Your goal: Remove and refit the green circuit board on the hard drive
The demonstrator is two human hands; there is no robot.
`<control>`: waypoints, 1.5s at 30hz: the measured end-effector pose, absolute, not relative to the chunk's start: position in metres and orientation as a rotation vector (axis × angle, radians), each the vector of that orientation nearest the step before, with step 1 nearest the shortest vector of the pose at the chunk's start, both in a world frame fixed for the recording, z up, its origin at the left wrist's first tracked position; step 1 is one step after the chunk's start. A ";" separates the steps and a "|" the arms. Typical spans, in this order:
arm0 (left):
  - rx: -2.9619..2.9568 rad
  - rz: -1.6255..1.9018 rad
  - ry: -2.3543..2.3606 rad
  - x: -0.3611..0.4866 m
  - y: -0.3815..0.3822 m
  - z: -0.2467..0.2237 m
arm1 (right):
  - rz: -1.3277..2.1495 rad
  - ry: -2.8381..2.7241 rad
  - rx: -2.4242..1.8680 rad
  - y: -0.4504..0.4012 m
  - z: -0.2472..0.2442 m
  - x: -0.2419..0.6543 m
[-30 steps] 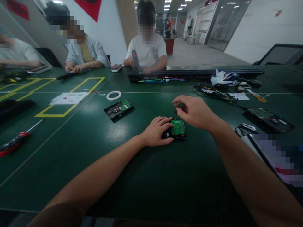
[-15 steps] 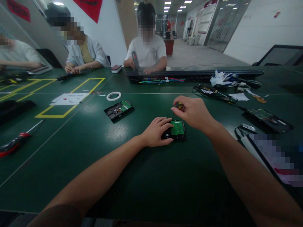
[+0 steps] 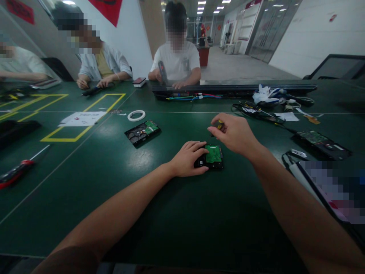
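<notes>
A hard drive lies on the green table with its green circuit board up. My left hand grips the left part of the drive, fingers over the top and thumb along the near edge, hiding that side. Above the far right corner of the board, my right hand is closed round the short black-and-yellow handle of a screwdriver. Its tip is hard to make out, so I cannot tell whether it touches the drive.
Another hard drive lies to the left, near a white tape ring. A red-and-black screwdriver is at far left. On the right are a third drive, cables and white gloves. Co-workers sit across the table.
My right hand has turned slightly about the screwdriver handle and shifted a little right. My left hand stays on the drive. At the left, a co-worker's hands have moved apart.
</notes>
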State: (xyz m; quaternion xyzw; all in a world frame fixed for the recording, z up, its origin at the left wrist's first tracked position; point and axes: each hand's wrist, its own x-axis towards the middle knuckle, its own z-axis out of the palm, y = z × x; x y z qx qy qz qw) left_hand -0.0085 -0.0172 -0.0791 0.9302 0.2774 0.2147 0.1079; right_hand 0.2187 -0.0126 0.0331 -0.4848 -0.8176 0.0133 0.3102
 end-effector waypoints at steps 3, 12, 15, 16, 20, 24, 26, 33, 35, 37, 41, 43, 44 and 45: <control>2.736 0.626 0.809 -0.009 -0.017 -0.079 | 0.093 -2.143 -1.248 -0.013 0.032 0.216; 2.744 0.645 0.805 -0.009 -0.018 -0.078 | 0.175 -2.143 -1.245 -0.019 0.038 0.218; 2.750 0.646 0.807 -0.009 -0.018 -0.078 | 0.211 -2.129 -1.249 -0.020 0.039 0.218; 2.751 0.646 0.809 -0.009 -0.018 -0.078 | 0.216 -2.127 -1.255 -0.020 0.038 0.218; 2.745 0.631 0.812 -0.009 -0.018 -0.079 | 0.232 -2.119 -1.285 -0.019 0.038 0.216; 2.751 0.629 0.815 -0.009 -0.018 -0.079 | 0.148 -2.122 -1.306 -0.018 0.038 0.216; 2.753 0.632 0.816 -0.009 -0.018 -0.079 | 0.103 -2.125 -1.305 -0.017 0.039 0.216; 2.747 0.629 0.818 -0.009 -0.018 -0.078 | 0.099 -2.116 -1.286 -0.013 0.035 0.216; 2.743 0.629 0.818 -0.009 -0.018 -0.077 | 0.094 -2.099 -1.287 -0.013 0.034 0.217; 2.738 0.630 0.817 -0.010 -0.018 -0.077 | 0.098 -2.097 -1.281 -0.013 0.035 0.218; 2.745 0.647 0.811 -0.009 -0.018 -0.078 | 0.161 -2.134 -1.257 -0.014 0.036 0.218; 2.748 0.660 0.809 -0.009 -0.018 -0.078 | 0.171 -2.132 -1.251 -0.014 0.037 0.218; 2.749 0.662 0.809 -0.009 -0.019 -0.078 | 0.172 -2.126 -1.250 -0.015 0.037 0.218; 2.751 0.661 0.809 -0.009 -0.019 -0.078 | 0.177 -2.122 -1.249 -0.015 0.037 0.218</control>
